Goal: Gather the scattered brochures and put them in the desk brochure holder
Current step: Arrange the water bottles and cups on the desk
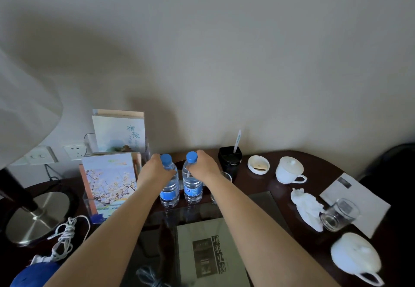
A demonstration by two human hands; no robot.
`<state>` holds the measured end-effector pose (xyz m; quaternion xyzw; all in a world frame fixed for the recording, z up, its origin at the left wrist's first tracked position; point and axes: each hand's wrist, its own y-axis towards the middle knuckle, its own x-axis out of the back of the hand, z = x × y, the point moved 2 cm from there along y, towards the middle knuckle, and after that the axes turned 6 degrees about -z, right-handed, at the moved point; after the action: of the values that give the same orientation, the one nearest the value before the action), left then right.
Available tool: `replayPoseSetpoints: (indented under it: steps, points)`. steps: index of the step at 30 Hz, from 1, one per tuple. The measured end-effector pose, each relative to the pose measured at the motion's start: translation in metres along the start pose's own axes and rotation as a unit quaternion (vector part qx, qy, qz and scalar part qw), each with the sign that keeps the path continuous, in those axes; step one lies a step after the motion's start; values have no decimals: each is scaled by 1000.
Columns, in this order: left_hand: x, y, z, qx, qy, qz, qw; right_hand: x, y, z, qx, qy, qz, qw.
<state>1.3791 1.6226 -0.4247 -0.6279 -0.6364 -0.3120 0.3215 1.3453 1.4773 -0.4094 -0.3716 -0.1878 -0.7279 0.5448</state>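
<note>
A clear brochure holder (86, 199) stands at the desk's back left with a blossom-cover brochure (110, 181) in its front tier and a pale brochure (119, 134) behind. A grey booklet (208, 253) lies flat near the front edge, and a white leaflet (357, 199) lies at the right. My left hand (155, 170) grips the neck of a blue-capped water bottle (169, 189). My right hand (203, 166) grips the neck of a second bottle (193, 188) beside it. Both bottles stand upright on the desk.
A lamp base (36, 217) and white cord (65, 237) sit at the left. At the right are a black holder (230, 161), an ashtray (258, 164), two lidded white cups (289, 170), a crumpled tissue (307, 208) and a glass (339, 215). A wall rises behind.
</note>
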Motion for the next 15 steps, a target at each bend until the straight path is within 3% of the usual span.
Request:
replayPoseSetpoints:
  steps: [6,15]
  points:
    - [11,-9,-14,-22,49,7,999,21,-17,3,19,-33,-35,999]
    - [58,-38,-109,-171,131,-32,976,121,-56,-7,76,-131,-117,981]
